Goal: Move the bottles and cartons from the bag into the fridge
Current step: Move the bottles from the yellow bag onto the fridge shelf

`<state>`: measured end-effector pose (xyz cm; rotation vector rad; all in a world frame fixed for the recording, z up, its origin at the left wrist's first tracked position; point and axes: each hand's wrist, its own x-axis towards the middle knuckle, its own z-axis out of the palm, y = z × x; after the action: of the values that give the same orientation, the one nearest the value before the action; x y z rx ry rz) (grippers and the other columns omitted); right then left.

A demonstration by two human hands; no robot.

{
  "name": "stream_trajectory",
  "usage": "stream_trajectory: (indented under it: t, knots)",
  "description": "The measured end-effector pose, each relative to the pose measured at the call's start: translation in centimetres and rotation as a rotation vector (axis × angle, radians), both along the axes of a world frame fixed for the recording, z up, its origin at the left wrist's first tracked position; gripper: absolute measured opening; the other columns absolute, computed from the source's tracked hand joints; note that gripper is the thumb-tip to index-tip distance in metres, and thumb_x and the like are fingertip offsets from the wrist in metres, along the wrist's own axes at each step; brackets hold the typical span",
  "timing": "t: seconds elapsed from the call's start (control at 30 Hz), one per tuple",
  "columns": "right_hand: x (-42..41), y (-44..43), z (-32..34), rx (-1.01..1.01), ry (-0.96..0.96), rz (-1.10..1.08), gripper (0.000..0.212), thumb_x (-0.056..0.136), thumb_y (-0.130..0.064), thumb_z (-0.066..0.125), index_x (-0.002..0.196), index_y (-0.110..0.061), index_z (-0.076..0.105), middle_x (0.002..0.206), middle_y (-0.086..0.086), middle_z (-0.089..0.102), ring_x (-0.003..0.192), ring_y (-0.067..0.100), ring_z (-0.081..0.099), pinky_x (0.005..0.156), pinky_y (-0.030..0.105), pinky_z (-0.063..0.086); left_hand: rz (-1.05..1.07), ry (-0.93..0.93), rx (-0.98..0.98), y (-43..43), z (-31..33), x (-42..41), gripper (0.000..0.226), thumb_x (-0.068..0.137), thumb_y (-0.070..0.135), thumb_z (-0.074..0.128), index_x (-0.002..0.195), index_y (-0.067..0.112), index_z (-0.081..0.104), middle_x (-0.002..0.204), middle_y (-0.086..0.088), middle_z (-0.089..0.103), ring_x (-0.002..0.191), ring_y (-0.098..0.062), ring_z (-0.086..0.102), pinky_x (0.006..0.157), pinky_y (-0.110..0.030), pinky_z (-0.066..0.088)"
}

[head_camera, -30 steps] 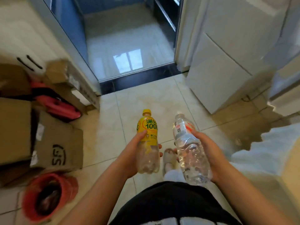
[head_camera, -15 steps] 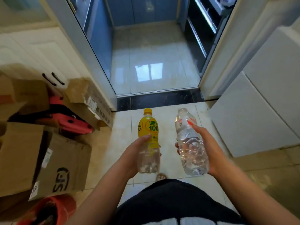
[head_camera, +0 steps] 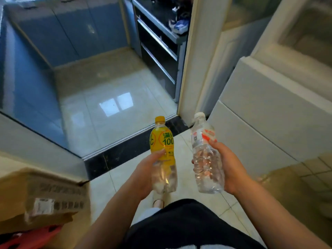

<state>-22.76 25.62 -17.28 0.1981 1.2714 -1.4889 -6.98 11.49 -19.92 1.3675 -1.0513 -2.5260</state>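
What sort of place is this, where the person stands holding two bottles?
Probably a home, at the doorway into a kitchen: blue cabinets line the far wall, a dark drawer unit with metal handles stands under a counter, and the glossy tiled floor runs through.

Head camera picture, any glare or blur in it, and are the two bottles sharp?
Head view: bright glare on the glossy floor; the yellow bottle and clear bottle are fairly sharp, with the yellow label's print readable; the box at lower left is smeared; the door frame leans from wide-angle distortion.
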Motion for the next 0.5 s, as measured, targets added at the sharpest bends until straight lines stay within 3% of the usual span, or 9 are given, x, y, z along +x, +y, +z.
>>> stream_trajectory:
  t: [0.13, 0.3, 0.4, 0.43, 0.5]
  knots:
    - [-3.9, -2.7, 0.1, 0.000, -0.001, -0.179, 0.065, 0.068, -0.041, 0.068, 0.121, -0.005, 0.059, 0.087, 0.018, 0.064, 0.072, 0.029, 0.062, 0.070, 0.037, 0.051, -0.221, 0.044, 0.007, -5.1, 1.0, -6.6, 0.035, 0.075, 0.030, 0.066, 0.104, 0.011, 0.066, 0.080, -0.010, 0.073, 0.068, -0.022, 0.068, 0.071, -0.035, 0.053]
    - [-8.0, -4.0, 0.3, -0.020, 0.022, -0.436, 0.058, 0.067, -0.033, 0.066, 0.117, -0.004, 0.059, 0.081, 0.016, 0.065, 0.069, 0.029, 0.063, 0.069, 0.038, 0.051, -0.457, 0.091, -0.004, -8.4, 1.9, -15.4, 0.049, 0.069, 0.027, 0.068, 0.112, 0.005, 0.064, 0.088, -0.017, 0.069, 0.075, -0.028, 0.065, 0.077, -0.039, 0.051]
    - [-9.9, -3.4, 0.6, -0.018, 0.103, -0.579, 0.034, 0.082, -0.025, 0.061, 0.111, -0.009, 0.061, 0.079, 0.013, 0.066, 0.065, 0.027, 0.064, 0.066, 0.037, 0.054, -0.595, 0.134, -0.036, -8.3, 2.4, -20.4, 0.046, 0.076, 0.024, 0.069, 0.116, 0.002, 0.065, 0.096, -0.021, 0.069, 0.081, -0.031, 0.066, 0.080, -0.042, 0.053]
    - [-10.6, -3.1, 0.6, 0.005, 0.159, -0.629, 0.027, 0.086, -0.025, 0.058, 0.110, -0.012, 0.063, 0.081, 0.013, 0.066, 0.067, 0.028, 0.064, 0.070, 0.040, 0.054, -0.630, 0.149, -0.060, -8.1, 2.3, -22.1, 0.041, 0.081, 0.024, 0.066, 0.116, 0.003, 0.066, 0.098, -0.020, 0.070, 0.084, -0.032, 0.067, 0.082, -0.043, 0.053]
    - [-12.2, -2.3, 0.6, 0.055, 0.289, -0.701, 0.034, 0.083, -0.031, 0.060, 0.114, -0.019, 0.065, 0.089, 0.013, 0.068, 0.079, 0.031, 0.064, 0.084, 0.051, 0.051, -0.666, 0.172, -0.118, -7.2, 2.4, -25.4, 0.032, 0.089, 0.021, 0.061, 0.116, 0.006, 0.067, 0.103, -0.020, 0.072, 0.090, -0.033, 0.069, 0.091, -0.049, 0.053]
